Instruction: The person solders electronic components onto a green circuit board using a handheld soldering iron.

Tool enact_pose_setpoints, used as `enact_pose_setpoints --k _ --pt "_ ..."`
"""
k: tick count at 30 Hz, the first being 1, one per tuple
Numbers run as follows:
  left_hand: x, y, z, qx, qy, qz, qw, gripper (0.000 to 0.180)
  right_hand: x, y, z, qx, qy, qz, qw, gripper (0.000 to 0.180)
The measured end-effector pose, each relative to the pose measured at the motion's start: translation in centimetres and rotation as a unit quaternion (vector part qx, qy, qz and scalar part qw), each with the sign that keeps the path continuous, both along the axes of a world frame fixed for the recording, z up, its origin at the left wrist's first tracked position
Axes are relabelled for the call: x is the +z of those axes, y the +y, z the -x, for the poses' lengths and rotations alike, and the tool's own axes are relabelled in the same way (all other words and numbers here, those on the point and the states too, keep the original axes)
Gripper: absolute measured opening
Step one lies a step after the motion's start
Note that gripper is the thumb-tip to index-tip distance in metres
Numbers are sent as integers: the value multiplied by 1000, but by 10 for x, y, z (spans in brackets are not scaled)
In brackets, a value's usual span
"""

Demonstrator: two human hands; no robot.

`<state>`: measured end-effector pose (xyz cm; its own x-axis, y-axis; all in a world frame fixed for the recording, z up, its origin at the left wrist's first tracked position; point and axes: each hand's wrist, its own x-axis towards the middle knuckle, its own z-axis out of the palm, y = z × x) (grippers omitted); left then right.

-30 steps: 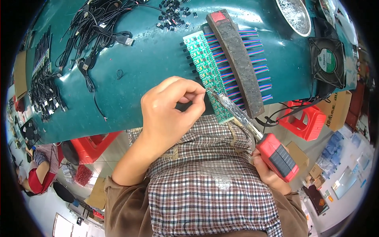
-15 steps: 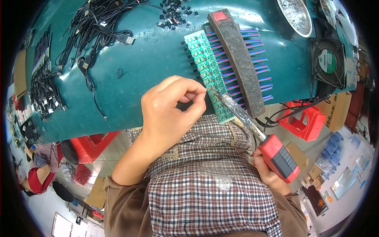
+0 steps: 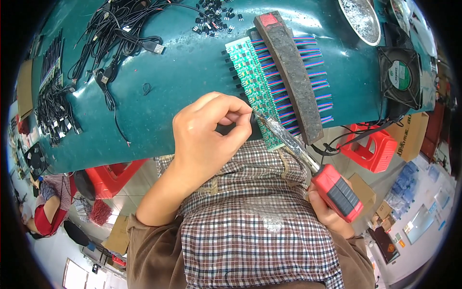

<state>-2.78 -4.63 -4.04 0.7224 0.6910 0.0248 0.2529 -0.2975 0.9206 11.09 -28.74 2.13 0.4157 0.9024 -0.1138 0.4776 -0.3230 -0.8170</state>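
My left hand [image 3: 207, 132] is pinched closed at the left edge of a green circuit board panel [image 3: 251, 72]. A small black component shows at its fingertips, mostly hidden by them. In my right hand [image 3: 325, 209] is a soldering iron [image 3: 338, 191] with a red and black handle. Its tip meets the board's edge right beside my left fingertips. Several black components stick out along the upper left edge of the board. Coloured wires [image 3: 314, 58] run from its right side under a dark heavy bar [image 3: 294, 72], which lies across them.
Loose black three-legged components [image 3: 211, 19] lie at the far middle. Black USB cables [image 3: 115, 38] and wired bundles [image 3: 53, 106] spread over the left. A metal dish [image 3: 361, 21] and a black fan [image 3: 399, 77] stand at right. Red stools [image 3: 368, 149] are beyond the table edge.
The soldering iron has shifted slightly left and down, its tip now closer to my left fingertips. My left hand has barely moved.
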Motion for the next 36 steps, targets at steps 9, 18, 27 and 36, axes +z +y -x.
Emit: enact_pose_setpoints --k 9,18,27,36 --pt "0 0 -1 7 -6 -6 1000 14 1 -4 1 -16 17 24 999 21" --pt "14 18 5 19 14 83 996 12 0 -26 3 -88 74 63 991 20" --pt "-7 90 -23 86 109 -388 911 9 -2 -28 6 -113 86 68 988 18" --pt "8 72 -14 123 129 -177 968 10 -3 -29 1 -97 73 62 991 18"
